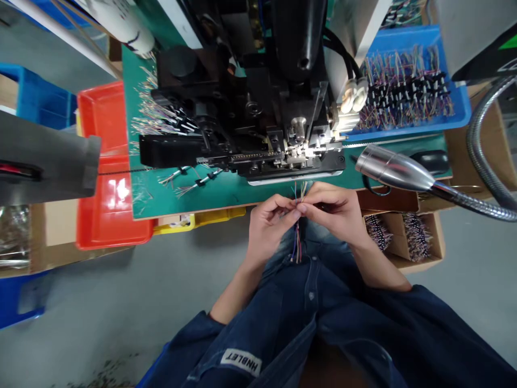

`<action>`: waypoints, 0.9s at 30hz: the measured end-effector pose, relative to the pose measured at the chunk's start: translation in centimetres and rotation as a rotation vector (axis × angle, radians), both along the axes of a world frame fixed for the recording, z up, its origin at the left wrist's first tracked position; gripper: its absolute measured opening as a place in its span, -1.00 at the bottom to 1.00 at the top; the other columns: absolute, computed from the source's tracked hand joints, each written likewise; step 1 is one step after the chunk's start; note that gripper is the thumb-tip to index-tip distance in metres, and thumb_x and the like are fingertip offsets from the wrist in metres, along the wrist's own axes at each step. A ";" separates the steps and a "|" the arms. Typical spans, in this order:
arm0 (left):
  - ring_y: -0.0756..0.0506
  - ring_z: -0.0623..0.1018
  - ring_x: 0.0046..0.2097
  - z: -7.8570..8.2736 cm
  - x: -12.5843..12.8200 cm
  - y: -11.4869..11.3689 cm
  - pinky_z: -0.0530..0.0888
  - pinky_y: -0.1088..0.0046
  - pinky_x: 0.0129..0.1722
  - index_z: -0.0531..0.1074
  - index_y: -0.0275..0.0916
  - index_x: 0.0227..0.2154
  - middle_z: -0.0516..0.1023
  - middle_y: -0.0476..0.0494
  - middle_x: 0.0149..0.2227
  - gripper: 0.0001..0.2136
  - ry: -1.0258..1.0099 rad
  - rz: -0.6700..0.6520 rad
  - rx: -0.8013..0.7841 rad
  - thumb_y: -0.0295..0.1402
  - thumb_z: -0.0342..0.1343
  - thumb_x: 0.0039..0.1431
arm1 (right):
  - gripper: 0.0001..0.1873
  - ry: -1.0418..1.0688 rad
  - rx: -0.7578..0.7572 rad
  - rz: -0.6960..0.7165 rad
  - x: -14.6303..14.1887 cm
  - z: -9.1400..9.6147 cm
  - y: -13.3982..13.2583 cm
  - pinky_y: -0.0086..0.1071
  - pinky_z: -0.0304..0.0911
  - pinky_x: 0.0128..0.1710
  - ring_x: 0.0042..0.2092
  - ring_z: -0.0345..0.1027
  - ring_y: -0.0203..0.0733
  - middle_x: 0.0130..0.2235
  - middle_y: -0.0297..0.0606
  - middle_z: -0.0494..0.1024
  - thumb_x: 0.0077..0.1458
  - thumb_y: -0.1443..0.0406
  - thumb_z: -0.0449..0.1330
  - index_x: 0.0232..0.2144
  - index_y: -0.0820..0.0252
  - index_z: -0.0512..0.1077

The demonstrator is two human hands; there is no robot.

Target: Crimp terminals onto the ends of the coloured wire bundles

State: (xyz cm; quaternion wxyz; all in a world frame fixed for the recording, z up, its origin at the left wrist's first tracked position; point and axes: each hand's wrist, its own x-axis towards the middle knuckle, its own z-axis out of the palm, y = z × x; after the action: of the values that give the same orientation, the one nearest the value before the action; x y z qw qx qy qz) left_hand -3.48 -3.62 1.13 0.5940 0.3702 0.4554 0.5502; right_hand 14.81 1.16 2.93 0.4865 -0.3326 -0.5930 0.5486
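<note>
Apparently crimping press (250,124) on mat (226,196); wire tray (404,35) right; bin (100,118) left

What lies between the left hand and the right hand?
A small bundle of thin coloured wires, pinched by the left hand and right hand, as the head view shows.

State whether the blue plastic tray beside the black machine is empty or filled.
Filled: the blue plastic tray holds multicoloured wires with black sleeves.

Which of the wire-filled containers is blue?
The tray right of the machine; the other one, a cardboard box, is brown and sits nearer the right hand.
</note>
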 end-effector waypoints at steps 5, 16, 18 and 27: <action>-0.06 0.68 -0.22 0.2 -0.4 -0.1 0.59 0.41 -0.09 0.71 -0.13 -0.28 0.75 -0.03 -0.28 -0.84 0.115 -0.024 0.069 -0.28 0.59 0.26 | -0.91 -0.059 0.121 -0.068 -0.4 1.0 0.8 -0.29 0.31 -0.38 -0.36 0.47 -0.22 -0.36 -0.28 0.70 0.35 0.27 0.53 -0.28 0.08 0.79; -0.10 0.73 -0.24 -0.4 -0.3 -0.6 0.61 0.38 -0.13 0.68 -0.16 -0.28 0.79 -0.11 -0.31 -0.82 -0.002 -0.005 0.005 -0.22 0.49 0.39 | -0.82 0.016 -0.040 0.077 0.1 0.7 0.8 -0.34 0.35 -0.31 -0.33 0.49 -0.25 -0.36 -0.33 0.71 0.38 0.25 0.53 0.00 -0.06 0.85; -0.10 0.73 -0.25 -0.3 -0.4 -0.5 0.60 0.38 -0.13 0.67 -0.16 -0.32 0.78 -0.10 -0.33 -0.79 0.045 -0.029 0.008 -0.21 0.51 0.36 | -0.89 0.036 -0.022 0.130 0.0 0.6 0.5 -0.33 0.37 -0.30 -0.33 0.51 -0.25 -0.37 -0.32 0.73 0.41 0.27 0.50 -0.10 -0.04 0.87; -0.10 0.69 -0.25 0.6 -1.0 -1.2 0.56 0.36 -0.14 0.67 -0.14 -0.27 0.76 -0.08 -0.31 -0.84 0.187 -0.089 0.076 -0.23 0.49 0.38 | -0.84 -0.055 0.043 -0.136 -0.5 1.5 1.4 -0.28 0.35 -0.37 -0.38 0.47 -0.21 -0.35 -0.25 0.75 0.39 0.18 0.50 -0.27 0.06 0.83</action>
State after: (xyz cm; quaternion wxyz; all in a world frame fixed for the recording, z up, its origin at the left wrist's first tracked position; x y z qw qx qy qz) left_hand -4.47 -4.83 1.69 0.5583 0.4622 0.4706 0.5031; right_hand 14.32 2.58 4.40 0.5134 -0.3765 -0.5939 0.4920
